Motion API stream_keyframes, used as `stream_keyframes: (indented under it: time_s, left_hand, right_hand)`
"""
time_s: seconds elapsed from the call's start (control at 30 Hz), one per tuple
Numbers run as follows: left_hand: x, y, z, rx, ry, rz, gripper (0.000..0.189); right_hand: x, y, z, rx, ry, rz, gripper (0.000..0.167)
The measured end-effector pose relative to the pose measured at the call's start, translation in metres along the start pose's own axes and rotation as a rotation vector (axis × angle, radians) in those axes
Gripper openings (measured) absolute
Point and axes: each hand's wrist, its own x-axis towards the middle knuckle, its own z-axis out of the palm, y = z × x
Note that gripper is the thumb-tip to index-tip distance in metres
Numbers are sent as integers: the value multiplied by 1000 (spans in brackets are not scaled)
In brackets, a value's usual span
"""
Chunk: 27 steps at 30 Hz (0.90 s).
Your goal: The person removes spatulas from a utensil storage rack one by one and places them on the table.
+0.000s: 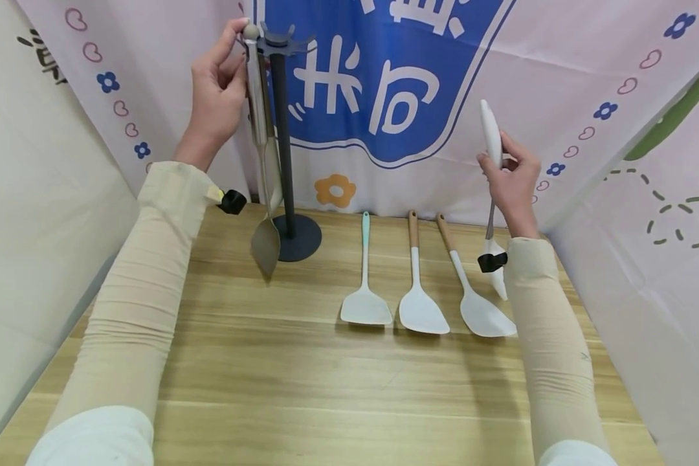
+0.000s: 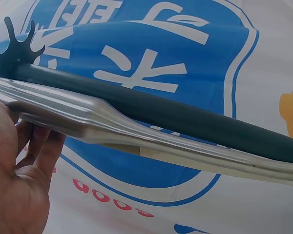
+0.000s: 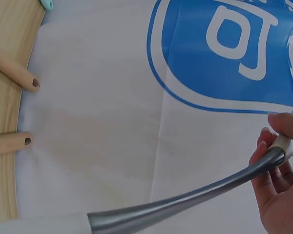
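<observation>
My left hand (image 1: 218, 94) holds a metal turner (image 1: 265, 249) near the top of its silver handle, beside a black utensil stand (image 1: 283, 129) with hooks at its top. The turner hangs blade down; whether its loop is on a hook cannot be made out. Another pale-handled utensil (image 1: 273, 169) is partly hidden behind it. On the right, my right hand (image 1: 517, 184) grips a white-handled spatula (image 1: 490, 129) upright, its white head low by the table. In the right wrist view its grey metal shaft (image 3: 185, 197) runs down from the fingers.
Three white-headed spatulas lie on the wooden table (image 1: 326, 388): one with a mint handle (image 1: 366, 305), two with wooden handles (image 1: 422, 312) (image 1: 485, 315). A printed cloth (image 1: 559, 65) hangs behind. The stand's round base (image 1: 303, 239) sits at the back left.
</observation>
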Motion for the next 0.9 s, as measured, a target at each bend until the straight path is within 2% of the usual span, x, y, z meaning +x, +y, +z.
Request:
stream_keyframes:
  time_s: [0.33,0.53,0.77,0.9]
  left_hand:
    - [0,-2,-2,-37,-6,9,40]
    - [0,2,0,-37,-3,0,40]
    - [0,4,1,18,13,-14,40]
    - [0,2,0,-27,4,5,39]
  right_hand:
    - [-2,19,-22,-48,31,89,51]
    - [-7,29,-37,-90,46,147,51]
    - [-14,43,-48,-121,98,209,51]
    - [-17,54,-54,-141,117,250,50]
